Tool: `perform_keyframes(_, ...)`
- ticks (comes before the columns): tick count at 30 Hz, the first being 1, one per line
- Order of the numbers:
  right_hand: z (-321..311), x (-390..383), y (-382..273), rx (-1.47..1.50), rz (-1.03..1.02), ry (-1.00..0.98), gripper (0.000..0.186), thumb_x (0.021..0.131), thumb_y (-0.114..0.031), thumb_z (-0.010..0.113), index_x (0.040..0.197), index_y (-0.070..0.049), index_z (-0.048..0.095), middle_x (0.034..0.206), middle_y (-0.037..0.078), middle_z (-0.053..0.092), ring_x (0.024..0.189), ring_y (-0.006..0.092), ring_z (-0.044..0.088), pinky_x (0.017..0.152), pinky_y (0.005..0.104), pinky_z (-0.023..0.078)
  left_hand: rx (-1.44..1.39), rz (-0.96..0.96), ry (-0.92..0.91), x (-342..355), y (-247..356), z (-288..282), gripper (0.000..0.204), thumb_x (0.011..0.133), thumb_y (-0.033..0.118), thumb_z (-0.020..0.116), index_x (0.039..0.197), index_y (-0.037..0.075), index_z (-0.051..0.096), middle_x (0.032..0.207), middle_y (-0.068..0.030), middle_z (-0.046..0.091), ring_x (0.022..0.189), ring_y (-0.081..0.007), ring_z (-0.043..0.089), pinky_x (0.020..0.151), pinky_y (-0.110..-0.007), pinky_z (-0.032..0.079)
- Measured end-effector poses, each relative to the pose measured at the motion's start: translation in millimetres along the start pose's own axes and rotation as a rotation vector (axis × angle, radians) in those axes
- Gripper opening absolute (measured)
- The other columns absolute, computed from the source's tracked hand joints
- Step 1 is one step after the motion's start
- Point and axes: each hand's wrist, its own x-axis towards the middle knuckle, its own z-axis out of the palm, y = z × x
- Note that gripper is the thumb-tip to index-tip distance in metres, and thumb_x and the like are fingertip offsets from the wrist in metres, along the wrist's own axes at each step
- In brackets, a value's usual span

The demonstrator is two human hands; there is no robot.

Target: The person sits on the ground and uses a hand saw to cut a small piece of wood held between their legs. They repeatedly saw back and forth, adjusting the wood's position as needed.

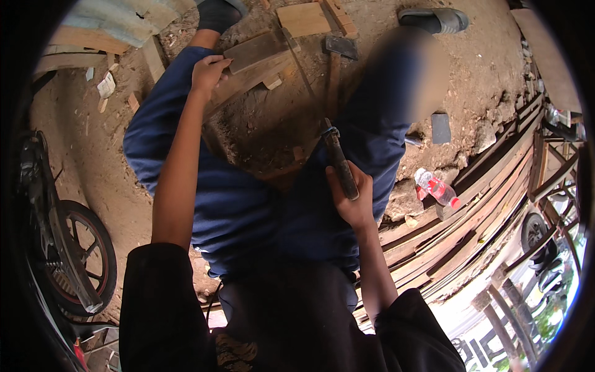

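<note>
My right hand [353,193] is closed round the dark handle of a long, narrow-bladed tool [341,166]. Its thin blade slants up and left, away from me, with its far end beside a wooden block [253,54]. At the block's left end is my left hand [209,75], fingers curled together. What they pinch, if anything, is too small to make out. The block rests on a lighter timber piece [248,84] between my legs. Right of the blade, a hammer-like tool [341,48] with a dark head and wooden handle lies on the dirt.
A flat board [304,18] lies at the far side. On the right are stacked planks [489,217], a plastic bottle with a red label [439,189] and a dark flat piece [440,128]. A motorcycle wheel [83,254] stands at left, below corrugated sheeting [130,18].
</note>
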Motion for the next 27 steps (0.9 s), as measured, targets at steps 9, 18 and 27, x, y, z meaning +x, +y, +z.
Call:
perform_keyframes(9,0.6,0.2,-1.3,0.0,-0.005,0.002,0.025,0.095,-0.012,0.069,0.076,-0.002,0.055,0.056,0.006,0.05,0.052,0.0096,0.045,0.051,0.0318,0.038,0.669,0.646,0.512,-37.0,-18.2,39.5,0.076,0.08,0.029,0.084,0.144,0.017,0.045,0.13,-0.0108,0.064,0.128,-0.0315,0.056,0.103,-0.05,0.044)
perform_keyframes(18,1.7,0.0,-3.4,0.016,0.015,0.01,0.029,0.095,-0.011,0.068,0.073,-0.003,0.052,0.057,0.0,0.044,0.058,0.0046,0.039,0.05,0.0294,0.033,0.658,0.74,0.498,-36.2,-25.2,37.5,0.066,0.081,0.025,0.083,0.139,0.017,0.053,0.116,-0.0025,0.073,0.112,-0.0277,0.066,0.097,-0.045,0.048)
perform_keyframes(27,1.7,-0.1,-0.6,0.034,0.02,0.011,0.028,0.095,-0.012,0.068,0.073,-0.003,0.053,0.057,0.0,0.044,0.058,0.0046,0.038,0.051,0.0294,0.033,0.661,0.722,0.469,-36.5,-19.2,37.9,0.067,0.081,0.02,0.082,0.141,0.013,0.052,0.119,-0.0023,0.071,0.114,-0.0267,0.065,0.097,-0.045,0.049)
